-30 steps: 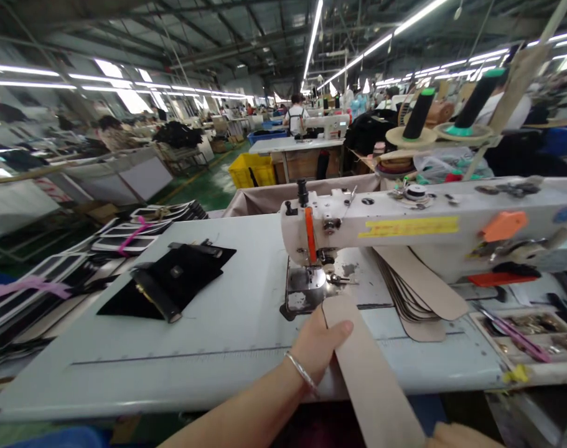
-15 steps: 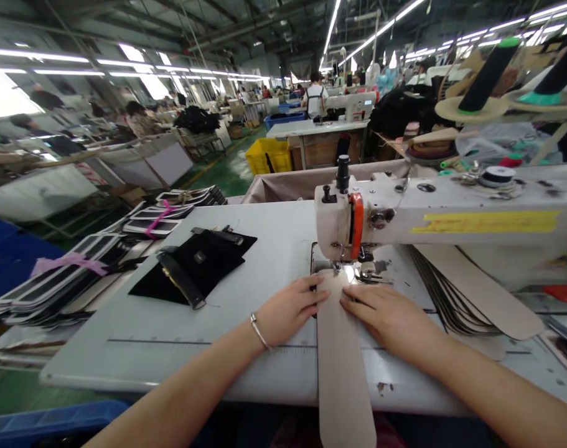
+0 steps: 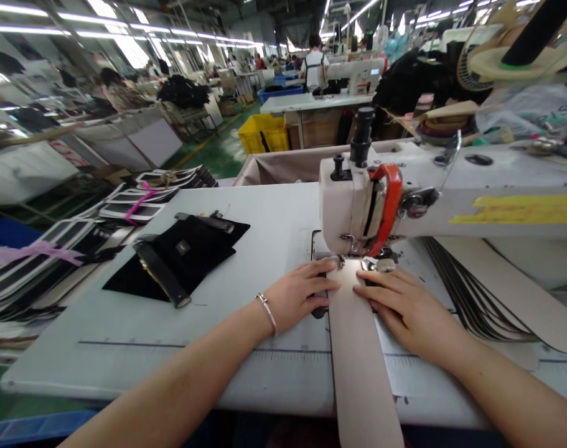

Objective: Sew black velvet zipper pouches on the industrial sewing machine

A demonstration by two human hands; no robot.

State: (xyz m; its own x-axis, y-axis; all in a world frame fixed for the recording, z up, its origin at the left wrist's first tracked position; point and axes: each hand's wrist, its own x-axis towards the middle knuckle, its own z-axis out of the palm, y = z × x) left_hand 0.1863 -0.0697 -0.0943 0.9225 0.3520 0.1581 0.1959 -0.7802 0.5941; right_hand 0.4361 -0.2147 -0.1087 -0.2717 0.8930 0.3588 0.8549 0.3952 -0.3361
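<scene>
A long beige strip with straight sides runs from under the sewing machine's head toward me, its near end hanging past the table edge. My left hand, a silver bracelet on its wrist, lies with fingers stretched out over the strip's left edge. On the opposite edge rest the fingertips of my right hand, its fingers also extended. Both hands are close to the presser foot area, which is lit brightly. The needle itself is hard to make out.
Right of my right hand lies a fanned stack of beige strips. Black fabric pieces with straps lie on the table's left. Tied bundles of black panels stand beyond its left edge. Behind is a yellow crate.
My view has moved closer to the machine and tilted down slightly. The strip's far end sits further under the head, and both hands remain along its edges.
</scene>
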